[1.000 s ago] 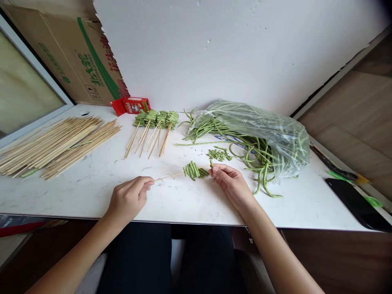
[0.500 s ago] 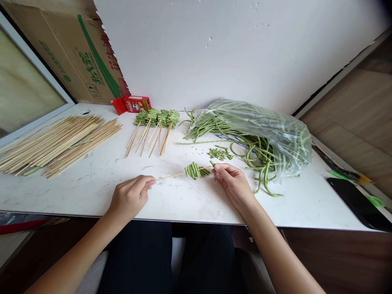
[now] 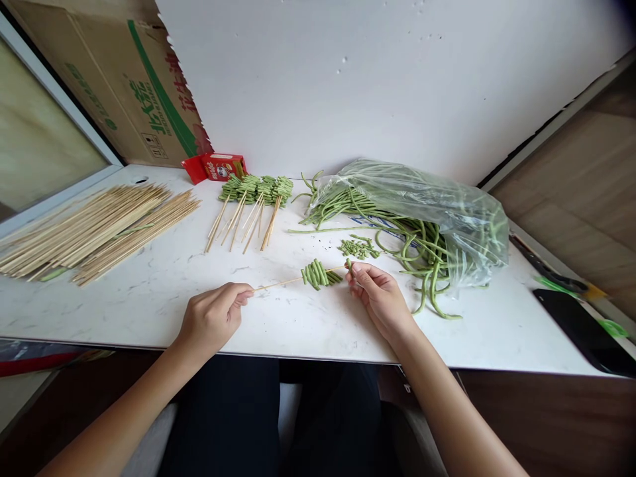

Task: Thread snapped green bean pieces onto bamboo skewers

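My left hand [image 3: 214, 317] is closed on the near end of a thin wooden skewer [image 3: 278, 284], which points to the right. Several short pieces of green bean [image 3: 314, 274] sit side by side on that skewer. My right hand [image 3: 376, 295] pinches one more cut piece of green bean [image 3: 348, 266] between thumb and fingertips, at the skewer's far tip. Whether the tip has gone into this piece cannot be made out. Just beyond my right hand lies a small pile of cut bean pieces [image 3: 358, 248]. A few darker bean pieces [image 3: 334, 277] show beneath the skewer.
Loose wooden skewers [image 3: 99, 225] lie in bundles at the left. Finished bean skewers [image 3: 258, 191] are stacked at the back, by a red box [image 3: 224, 167]. A plastic bag [image 3: 447, 212] of long beans [image 3: 342, 205] fills the back right. A black phone [image 3: 579, 328] lies near the right edge.
The bean piece in my right hand has turned more upright and now meets the skewer's tip. My left hand has hardly moved; the view has shifted slightly.
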`<state>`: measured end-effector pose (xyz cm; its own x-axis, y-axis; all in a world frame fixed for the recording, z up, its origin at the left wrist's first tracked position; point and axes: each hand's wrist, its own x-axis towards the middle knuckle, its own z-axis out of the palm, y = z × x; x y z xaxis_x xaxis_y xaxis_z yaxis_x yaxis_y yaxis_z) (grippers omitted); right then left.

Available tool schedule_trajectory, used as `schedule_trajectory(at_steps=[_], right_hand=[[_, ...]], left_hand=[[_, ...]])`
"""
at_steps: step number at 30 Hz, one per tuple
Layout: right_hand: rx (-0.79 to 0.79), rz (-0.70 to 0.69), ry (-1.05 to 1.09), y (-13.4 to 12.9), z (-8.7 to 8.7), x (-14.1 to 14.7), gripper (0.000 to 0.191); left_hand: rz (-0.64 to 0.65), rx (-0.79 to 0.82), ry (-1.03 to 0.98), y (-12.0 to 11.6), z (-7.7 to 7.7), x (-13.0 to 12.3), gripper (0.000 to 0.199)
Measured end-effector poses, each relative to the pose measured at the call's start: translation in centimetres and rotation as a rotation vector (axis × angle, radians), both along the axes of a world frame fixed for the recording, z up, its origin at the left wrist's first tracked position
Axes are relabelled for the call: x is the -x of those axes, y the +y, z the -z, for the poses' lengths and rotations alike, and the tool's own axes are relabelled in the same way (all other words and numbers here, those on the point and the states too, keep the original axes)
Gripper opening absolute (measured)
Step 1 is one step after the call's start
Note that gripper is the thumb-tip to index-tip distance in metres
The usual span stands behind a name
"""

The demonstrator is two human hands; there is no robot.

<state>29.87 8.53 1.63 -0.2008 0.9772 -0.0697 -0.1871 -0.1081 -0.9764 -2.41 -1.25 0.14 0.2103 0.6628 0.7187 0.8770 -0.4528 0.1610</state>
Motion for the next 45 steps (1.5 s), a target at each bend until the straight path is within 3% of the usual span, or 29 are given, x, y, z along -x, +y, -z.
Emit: schedule_trajectory(at_steps=[45], right_hand=[[-0.067, 0.042, -0.078, -0.47, -0.33, 0.34, 0.031]], left_hand=[[0.021, 0.036, 0.015, -0.05, 0.24, 0.07, 0.036]])
